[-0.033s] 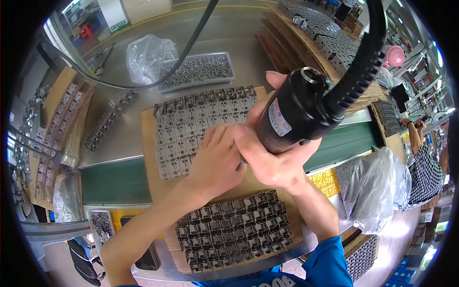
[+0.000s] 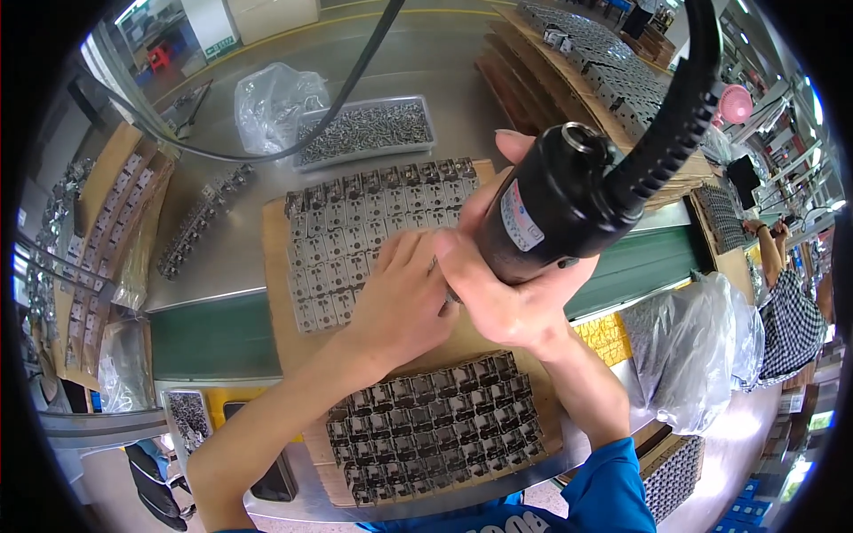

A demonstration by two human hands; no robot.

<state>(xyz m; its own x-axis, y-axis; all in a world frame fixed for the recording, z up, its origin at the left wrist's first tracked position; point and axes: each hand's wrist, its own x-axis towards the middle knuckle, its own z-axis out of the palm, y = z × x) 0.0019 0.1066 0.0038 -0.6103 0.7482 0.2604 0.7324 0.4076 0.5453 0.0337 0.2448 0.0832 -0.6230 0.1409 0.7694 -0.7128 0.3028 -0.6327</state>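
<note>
My right hand (image 2: 511,298) is wrapped round a black corded electric screwdriver (image 2: 551,209), its thick cable rising to the upper right. My left hand (image 2: 404,293) is closed, fingers bent together against my right hand by the tool's lower end. Whatever those fingers hold is hidden, and so is the tool's tip. Below both hands lies a cardboard sheet (image 2: 298,360). On its far part stand rows of flat-topped metal brackets (image 2: 342,240). Nearer to me, a block of darker metal parts (image 2: 435,426) sits in close rows.
A clear tray of screws (image 2: 364,133) stands behind the brackets, beside a plastic bag (image 2: 275,102). A green conveyor belt (image 2: 213,338) runs crosswise under the cardboard. Stacked parts (image 2: 111,240) rise at left; loaded cardboard layers (image 2: 586,71) stand far right. A large plastic bag (image 2: 689,346) lies right.
</note>
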